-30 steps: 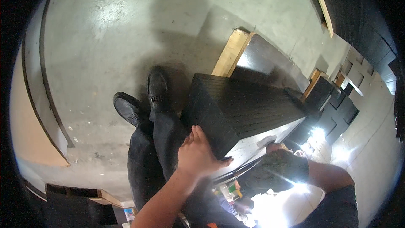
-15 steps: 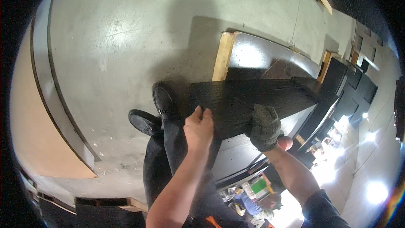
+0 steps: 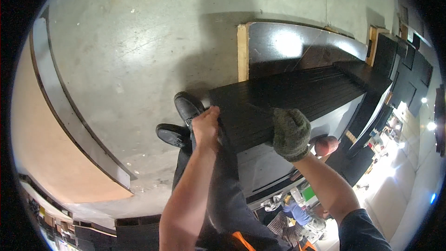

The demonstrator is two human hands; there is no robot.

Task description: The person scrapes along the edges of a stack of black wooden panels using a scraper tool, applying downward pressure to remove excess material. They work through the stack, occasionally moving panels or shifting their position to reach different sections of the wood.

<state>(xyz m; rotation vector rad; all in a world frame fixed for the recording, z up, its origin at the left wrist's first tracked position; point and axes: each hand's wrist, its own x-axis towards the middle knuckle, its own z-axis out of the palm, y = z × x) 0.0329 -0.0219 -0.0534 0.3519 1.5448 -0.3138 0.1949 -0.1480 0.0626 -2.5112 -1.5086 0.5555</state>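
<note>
A long stack of black boards [image 3: 297, 88] with fine lengthwise lines reaches from my legs toward the right. My left hand [image 3: 205, 124] is bare, its fingers closed, just left of the stack's near left end and over my trouser leg. Anything between those fingers is too small to tell. My right hand [image 3: 291, 135] wears a dark grey-green knit glove. It is closed in a fist over the front edge of the boards; its fingertips and anything in them are hidden.
Behind the boards stands a glossy dark panel [image 3: 278, 46] with a pale wooden edge. A rounded red thing [image 3: 326, 146] sits beside my gloved wrist on a light surface. Lower right are cloths [image 3: 285, 225] and clutter. A large tan panel [image 3: 69, 148] lies at left.
My left hand has moved left, from over the boards' end to just beyond it. My gloved hand stays closed at the front edge. The whole view has shifted slightly.
</note>
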